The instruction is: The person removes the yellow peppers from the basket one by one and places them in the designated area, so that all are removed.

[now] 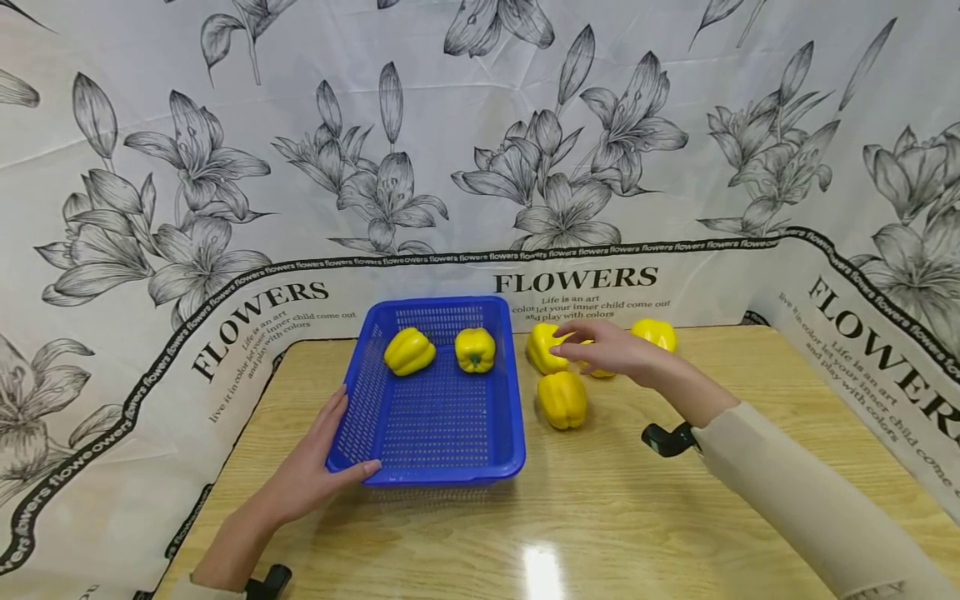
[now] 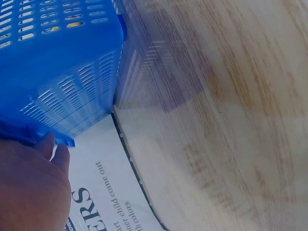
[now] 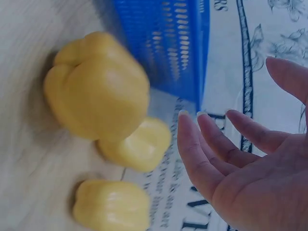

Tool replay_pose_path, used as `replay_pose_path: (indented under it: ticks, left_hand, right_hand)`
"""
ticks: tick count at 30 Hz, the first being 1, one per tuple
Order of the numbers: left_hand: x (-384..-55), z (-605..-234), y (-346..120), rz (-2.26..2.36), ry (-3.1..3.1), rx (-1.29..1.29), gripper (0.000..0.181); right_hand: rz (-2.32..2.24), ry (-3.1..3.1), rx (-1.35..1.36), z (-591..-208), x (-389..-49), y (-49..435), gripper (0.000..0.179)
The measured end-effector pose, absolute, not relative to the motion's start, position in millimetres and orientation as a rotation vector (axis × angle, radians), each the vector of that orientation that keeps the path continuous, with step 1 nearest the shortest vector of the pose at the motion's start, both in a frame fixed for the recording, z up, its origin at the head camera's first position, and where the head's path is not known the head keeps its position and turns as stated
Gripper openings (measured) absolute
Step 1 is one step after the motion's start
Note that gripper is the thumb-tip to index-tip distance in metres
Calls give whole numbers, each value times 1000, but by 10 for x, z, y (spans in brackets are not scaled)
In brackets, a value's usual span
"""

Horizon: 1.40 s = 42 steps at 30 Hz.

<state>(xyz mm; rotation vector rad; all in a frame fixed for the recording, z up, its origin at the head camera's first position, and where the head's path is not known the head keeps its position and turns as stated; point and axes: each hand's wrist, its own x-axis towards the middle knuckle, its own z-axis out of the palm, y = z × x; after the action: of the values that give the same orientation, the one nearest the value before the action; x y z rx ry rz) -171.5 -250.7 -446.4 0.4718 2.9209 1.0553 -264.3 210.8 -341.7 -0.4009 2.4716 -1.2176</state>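
A blue plastic basket (image 1: pixel 450 479) with perforated walls rests on the table. My left hand (image 1: pixel 307 475) holds its near-left corner, thumb at the near rim and fingers along the left side. Inside, toward the far end, lie two yellow bell peppers, one on the left (image 1: pixel 409 352) and one on the right (image 1: pixel 475 350). Right of the basket, my right hand (image 1: pixel 611 346) hovers over more yellow peppers, its fingers loosely bent and holding nothing. The nearest pepper (image 1: pixel 562 400) lies in front of it; another pepper (image 1: pixel 543 346) sits by its fingertips. The hand partly hides a third pepper (image 1: pixel 602 372).
One more yellow pepper (image 1: pixel 654 335) lies at the table's back, beyond the right wrist. A white cloth (image 1: pixel 420 283) printed with flowers and lettering hangs behind and beside the wooden table (image 1: pixel 600 517). A small black device (image 1: pixel 667 439) is on the right wrist.
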Motion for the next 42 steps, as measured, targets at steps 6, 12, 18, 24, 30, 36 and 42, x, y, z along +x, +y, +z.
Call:
replay_pose_path:
  ticks: [6,12,18,24,30,36,42]
  left_hand:
    - [-1698,-4468,-2525,1058,2917,467,111]
    - [-1694,-4473,-2538,1061,2920,475,110]
    - [-1692,-4490,-2538,1073,2911,470,110]
    - [-1700,-4492,-2545,1088,2910,491,109]
    - [-1732,-4464,-2544,1083,2921,499,110]
    - [-1747,-4449,-2543,1086,2922,508,110]
    - [-1742,-4464,-2543,1083,2914,503,110]
  right_hand:
    - [-1191,2466,-504,-3207,-2668,1760,58]
    - [-1202,2429,-567,-3047,-2707,1389,56]
    - [-1189,2408,-614,-3029,-2829,1064,55]
    - [-1194,2352,-578,-3102,-3010,760,62]
    - [-1157,2305,-448,-3220,-3206,468,75]
    - [-1203,2220,-361,-3387,-3278,244,87]
    - [-1222,2210,-282,-3596,-3323,78,93]
